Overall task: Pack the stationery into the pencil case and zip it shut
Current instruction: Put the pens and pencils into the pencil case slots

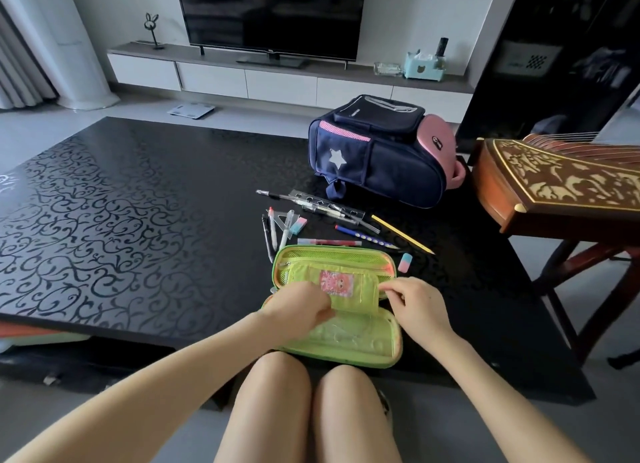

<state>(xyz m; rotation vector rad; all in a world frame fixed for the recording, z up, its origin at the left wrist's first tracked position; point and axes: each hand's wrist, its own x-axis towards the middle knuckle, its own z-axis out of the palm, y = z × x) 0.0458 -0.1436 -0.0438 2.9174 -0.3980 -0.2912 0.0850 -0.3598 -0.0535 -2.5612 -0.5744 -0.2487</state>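
A green pencil case (349, 344) lies open at the table's near edge, its inner flap with a pink sticker standing up in the middle. My left hand (298, 305) curls over the flap's left side. The flap's right edge is pinched by my right hand (417, 306). Beyond the case lie loose stationery: several pens (272, 234), a clear ruler (329, 208), a set square (285, 220), a yellow pencil (401, 234), a blue pencil (363, 236), a pink marker (329, 243) and two pink-blue erasers (405, 262).
A navy and pink backpack (381, 150) lies on its side behind the stationery on the black patterned table (121, 220). A carved wooden zither (561, 182) stands at the right. My knees are under the table's near edge.
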